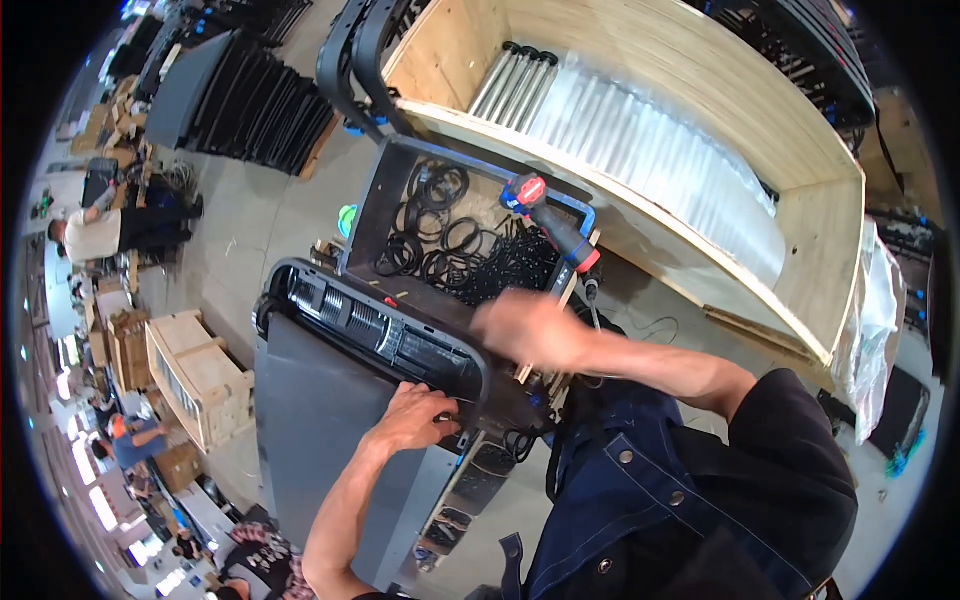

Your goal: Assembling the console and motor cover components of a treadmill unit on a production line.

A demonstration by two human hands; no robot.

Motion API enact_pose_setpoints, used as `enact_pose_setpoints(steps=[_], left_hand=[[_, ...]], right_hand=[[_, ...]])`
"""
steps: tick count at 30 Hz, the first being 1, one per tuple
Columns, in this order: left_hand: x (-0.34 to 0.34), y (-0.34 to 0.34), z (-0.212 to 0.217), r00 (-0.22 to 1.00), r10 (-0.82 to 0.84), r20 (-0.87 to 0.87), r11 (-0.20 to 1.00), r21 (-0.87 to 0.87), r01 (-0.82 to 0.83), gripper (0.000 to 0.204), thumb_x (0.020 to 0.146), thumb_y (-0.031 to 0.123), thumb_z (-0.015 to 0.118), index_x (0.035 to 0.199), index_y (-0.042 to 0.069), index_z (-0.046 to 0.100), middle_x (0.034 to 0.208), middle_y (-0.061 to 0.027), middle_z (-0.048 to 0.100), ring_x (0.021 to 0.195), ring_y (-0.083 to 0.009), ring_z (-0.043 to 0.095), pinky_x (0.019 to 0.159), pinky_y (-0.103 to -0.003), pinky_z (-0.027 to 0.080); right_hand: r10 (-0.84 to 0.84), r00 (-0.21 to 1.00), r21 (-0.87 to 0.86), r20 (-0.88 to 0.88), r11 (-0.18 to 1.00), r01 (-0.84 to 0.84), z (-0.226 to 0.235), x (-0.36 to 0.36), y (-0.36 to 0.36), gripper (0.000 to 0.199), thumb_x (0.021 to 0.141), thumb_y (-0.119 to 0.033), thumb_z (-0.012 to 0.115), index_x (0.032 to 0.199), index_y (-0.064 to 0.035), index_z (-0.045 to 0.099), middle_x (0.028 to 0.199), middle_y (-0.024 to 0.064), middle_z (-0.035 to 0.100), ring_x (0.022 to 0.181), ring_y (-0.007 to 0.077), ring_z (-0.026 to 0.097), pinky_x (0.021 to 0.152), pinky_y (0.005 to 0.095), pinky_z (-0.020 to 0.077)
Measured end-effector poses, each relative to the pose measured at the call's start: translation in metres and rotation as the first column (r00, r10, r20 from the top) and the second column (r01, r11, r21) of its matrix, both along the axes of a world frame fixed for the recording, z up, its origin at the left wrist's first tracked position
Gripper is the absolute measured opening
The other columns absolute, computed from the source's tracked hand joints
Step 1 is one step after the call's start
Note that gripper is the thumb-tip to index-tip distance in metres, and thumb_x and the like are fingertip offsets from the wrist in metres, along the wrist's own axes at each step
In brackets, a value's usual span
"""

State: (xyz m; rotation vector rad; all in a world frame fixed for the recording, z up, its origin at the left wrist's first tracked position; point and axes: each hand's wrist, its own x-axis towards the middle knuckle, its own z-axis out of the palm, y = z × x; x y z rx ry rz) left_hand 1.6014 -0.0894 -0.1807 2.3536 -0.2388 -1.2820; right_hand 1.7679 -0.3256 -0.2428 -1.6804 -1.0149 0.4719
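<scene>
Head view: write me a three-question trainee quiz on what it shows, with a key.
1. True or false: the left hand is at the edge of the black frame.
2. What does the wooden crate hold? A) coiled hoses B) silver tubes C) folded cloths
3. Which hand is nearer the dark tray of black rings?

Key: 1. True. 2. B. 3. The right hand, which is blurred.

From afar I see a big wooden box (822, 235) holding metal tubes (515, 88), a stack of dark panels (245, 110), and a smaller wooden crate (198, 380) on the floor (232, 260).
</scene>
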Motion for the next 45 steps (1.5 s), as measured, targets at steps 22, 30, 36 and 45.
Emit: enact_pose_setpoints(steps=[22, 30, 36, 45], left_hand=[[0.002, 0.005, -0.008, 0.998, 0.044, 0.047, 0.998, -0.05, -0.042, 0.019, 0.084, 0.028, 0.07, 0.096, 0.014, 0.074, 0.093, -0.0045, 0.068, 0.099, -0.024, 0.056, 0.093, -0.038, 0.035], [-0.001, 0.005, -0.013, 0.998, 0.048, 0.046, 0.996, -0.077, -0.044, 0.017, 0.085, 0.026, 0.069, 0.093, 0.012, 0.072, 0.09, -0.0055, 0.066, 0.099, -0.0247, 0.056, 0.094, -0.039, 0.036], [-0.004, 0.005, -0.011, 0.995, 0.062, 0.075, 0.994, -0.099, -0.054, 0.016, 0.085, 0.025, 0.069, 0.093, 0.011, 0.072, 0.089, -0.0058, 0.066, 0.099, -0.0249, 0.056, 0.094, -0.039, 0.036], [0.002, 0.003, -0.006, 0.998, 0.059, -0.005, 0.998, -0.035, -0.059, 0.02, 0.086, 0.026, 0.072, 0.098, 0.011, 0.072, 0.099, -0.0047, 0.067, 0.106, -0.0241, 0.056, 0.1, -0.04, 0.035]], right_hand=[[-0.174, 0.719, -0.357, -0.673, 0.928, -0.109, 0.007, 0.041, -0.138, 0.044, 0.071, -0.008, 0.088, 0.111, -0.0063, 0.07, 0.095, 0.001, 0.072, 0.087, 0.011, 0.065, 0.085, 0.0288, 0.0534], [-0.069, 0.528, -0.252, -0.846, 0.925, -0.284, 0.002, 0.041, -0.116, 0.045, 0.07, -0.006, 0.087, 0.111, -0.0054, 0.07, 0.099, 0.0018, 0.072, 0.092, 0.0111, 0.065, 0.09, 0.0305, 0.0524], [0.083, 0.642, -0.323, -0.762, 0.811, -0.488, 0.006, 0.066, -0.094, 0.057, 0.071, -0.005, 0.086, 0.123, -0.0054, 0.063, 0.094, 0.0, 0.068, 0.089, 0.0112, 0.062, 0.085, 0.0309, 0.0531], [0.1, 0.719, -0.246, -0.688, 0.9, -0.36, 0.011, 0.055, -0.089, 0.059, 0.07, -0.002, 0.083, 0.125, -0.0077, 0.064, 0.089, -0.0018, 0.066, 0.08, 0.01, 0.058, 0.08, 0.0289, 0.0509]])
